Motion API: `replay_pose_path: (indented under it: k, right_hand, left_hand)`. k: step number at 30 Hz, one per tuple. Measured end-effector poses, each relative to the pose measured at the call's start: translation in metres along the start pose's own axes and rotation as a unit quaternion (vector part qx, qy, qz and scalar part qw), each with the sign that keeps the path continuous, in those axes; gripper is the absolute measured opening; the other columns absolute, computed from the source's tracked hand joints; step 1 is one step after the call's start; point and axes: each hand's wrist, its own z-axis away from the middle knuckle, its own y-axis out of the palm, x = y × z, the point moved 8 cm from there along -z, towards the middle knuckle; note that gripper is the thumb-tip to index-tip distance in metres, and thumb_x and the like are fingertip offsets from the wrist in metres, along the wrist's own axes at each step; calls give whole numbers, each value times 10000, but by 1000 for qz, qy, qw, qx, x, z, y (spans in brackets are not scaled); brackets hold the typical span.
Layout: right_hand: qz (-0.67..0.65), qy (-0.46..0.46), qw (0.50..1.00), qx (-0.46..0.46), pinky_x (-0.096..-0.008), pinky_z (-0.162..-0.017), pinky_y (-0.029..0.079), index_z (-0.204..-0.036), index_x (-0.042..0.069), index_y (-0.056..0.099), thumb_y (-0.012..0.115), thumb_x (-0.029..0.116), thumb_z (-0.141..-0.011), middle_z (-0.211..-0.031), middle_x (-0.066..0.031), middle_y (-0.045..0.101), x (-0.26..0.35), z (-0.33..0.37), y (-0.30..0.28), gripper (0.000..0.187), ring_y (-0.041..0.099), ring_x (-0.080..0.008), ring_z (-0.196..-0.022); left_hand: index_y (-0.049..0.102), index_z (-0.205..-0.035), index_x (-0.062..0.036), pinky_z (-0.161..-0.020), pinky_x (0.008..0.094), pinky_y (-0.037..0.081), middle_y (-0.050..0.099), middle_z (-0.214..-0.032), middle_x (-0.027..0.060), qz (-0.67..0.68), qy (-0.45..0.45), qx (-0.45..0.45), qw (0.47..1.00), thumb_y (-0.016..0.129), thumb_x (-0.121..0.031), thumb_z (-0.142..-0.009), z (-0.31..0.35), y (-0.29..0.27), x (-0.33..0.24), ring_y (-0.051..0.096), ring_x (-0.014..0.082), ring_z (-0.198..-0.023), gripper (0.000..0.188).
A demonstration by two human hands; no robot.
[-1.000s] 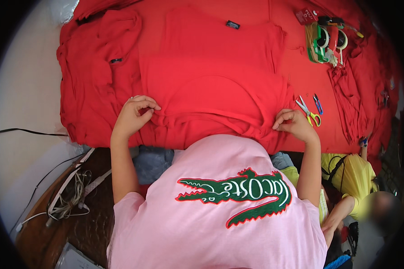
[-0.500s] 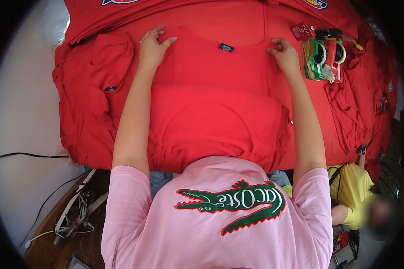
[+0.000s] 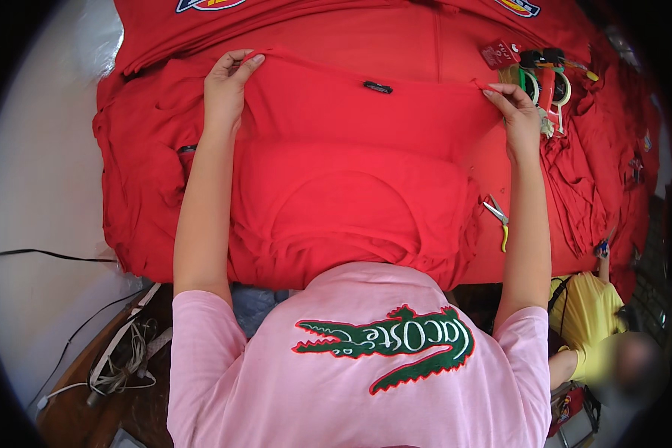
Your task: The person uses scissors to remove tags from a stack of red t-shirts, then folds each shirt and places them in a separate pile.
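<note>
A red T-shirt point(image 3: 351, 119) is stretched between my two hands, its neckline pulled into a wide line across the far side. My left hand point(image 3: 228, 86) pinches one upper corner of it, and my right hand point(image 3: 517, 112) pinches the other, with the cloth drawn taut between them. A small black neck label point(image 3: 378, 87) shows at the middle of the collar. Nearer my body the lower part of the red cloth lies bunched and folded. Scissors point(image 3: 498, 220) with yellow handles lie on the red surface beside my right forearm.
Red garments point(image 3: 149, 149) are heaped at the left, with more piled at the right point(image 3: 605, 164). Tape rolls point(image 3: 561, 88) and small tools sit beyond my right hand. Cables point(image 3: 127, 358) hang at the lower left. A person in yellow point(image 3: 586, 321) is at the lower right.
My hands have moved apart, left hand leftward and right hand rightward, pulling the shirt's neckline wider and tighter. The scissors beside my right forearm have come into view.
</note>
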Motion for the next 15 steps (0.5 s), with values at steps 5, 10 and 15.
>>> replay_pose_path:
  k: [5,10,15]
  right_hand:
    - [8,-17,1000,20,-232,-936,508,-1069,-21,705,684,-41,-928,-1045,-62,731,22,20,-1,144,677,-113,-988]
    - [-67,-1,997,34,-215,-916,476,-1060,-10,696,682,-46,-932,-1023,-35,715,17,42,-10,134,653,-91,-966]
    - [-110,7,988,107,-238,-873,507,-1035,6,697,691,-88,-877,-990,-56,715,29,83,-7,184,663,-105,-935]
  left_hand:
    - [719,-1072,-47,-931,229,465,667,-969,-24,23,-9,14,1000,778,-80,-916,26,-9,-25,617,75,-944,170]
    - [711,-1068,-44,-940,239,474,668,-999,-15,61,-9,18,998,766,-64,-921,43,-19,-27,618,79,-961,159]
    - [710,-1047,-32,-927,240,475,660,-990,3,72,-4,39,997,760,-17,-891,70,-26,-38,613,93,-967,164]
